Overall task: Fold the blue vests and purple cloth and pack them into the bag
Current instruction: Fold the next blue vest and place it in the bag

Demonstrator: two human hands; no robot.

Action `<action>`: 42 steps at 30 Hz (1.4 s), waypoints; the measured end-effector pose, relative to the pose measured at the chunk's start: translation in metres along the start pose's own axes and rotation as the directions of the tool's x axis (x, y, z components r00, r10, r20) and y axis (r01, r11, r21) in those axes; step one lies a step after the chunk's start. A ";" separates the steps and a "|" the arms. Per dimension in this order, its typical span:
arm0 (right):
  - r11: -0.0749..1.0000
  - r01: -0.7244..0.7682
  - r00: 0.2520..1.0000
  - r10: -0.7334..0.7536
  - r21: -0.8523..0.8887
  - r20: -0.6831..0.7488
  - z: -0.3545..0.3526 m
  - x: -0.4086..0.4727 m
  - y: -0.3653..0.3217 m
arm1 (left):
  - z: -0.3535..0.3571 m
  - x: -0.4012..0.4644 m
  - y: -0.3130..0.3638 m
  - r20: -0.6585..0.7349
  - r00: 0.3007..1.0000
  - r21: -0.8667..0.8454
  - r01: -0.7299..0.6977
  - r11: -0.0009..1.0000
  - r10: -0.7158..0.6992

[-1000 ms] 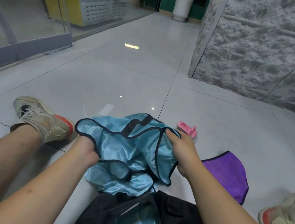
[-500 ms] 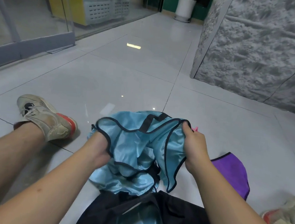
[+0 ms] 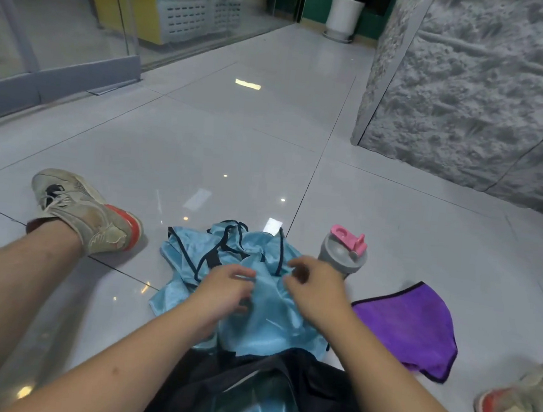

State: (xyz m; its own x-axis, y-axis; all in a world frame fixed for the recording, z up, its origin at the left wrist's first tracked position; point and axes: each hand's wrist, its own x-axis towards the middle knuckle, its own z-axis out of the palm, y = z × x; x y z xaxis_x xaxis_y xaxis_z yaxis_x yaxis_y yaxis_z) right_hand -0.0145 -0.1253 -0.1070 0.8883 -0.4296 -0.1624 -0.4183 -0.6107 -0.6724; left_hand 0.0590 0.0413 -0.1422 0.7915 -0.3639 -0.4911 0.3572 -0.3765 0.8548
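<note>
A glossy grey tiled floor [image 3: 252, 145] fills the frame, with a rough stone wall at upper right. At lower centre a crumpled shiny light-blue vest with black trim [image 3: 226, 267] lies spread on the tiles, probably laid flat for folding. The left hand [image 3: 224, 288] and right hand [image 3: 314, 289] hover over it, fingers loosely spread and gripping nothing. The open black bag [image 3: 323, 395] sits at the bottom edge with blue fabric inside. The purple cloth [image 3: 413, 327] waits at right.
</note>
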 end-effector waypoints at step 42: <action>0.778 -0.135 0.838 0.420 -0.614 0.348 0.025 0.007 0.043 | -0.056 0.038 -0.050 -0.531 0.840 0.048 0.165 0.985 -0.114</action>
State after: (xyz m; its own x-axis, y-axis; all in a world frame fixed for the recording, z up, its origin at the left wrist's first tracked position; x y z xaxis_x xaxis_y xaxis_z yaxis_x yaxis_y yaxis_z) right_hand -0.0218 -0.1378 -0.1544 0.6347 -0.3850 -0.6700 -0.5613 -0.8256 -0.0573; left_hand 0.0987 0.0941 -0.1940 0.8870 0.1899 -0.4210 0.4585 -0.4719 0.7531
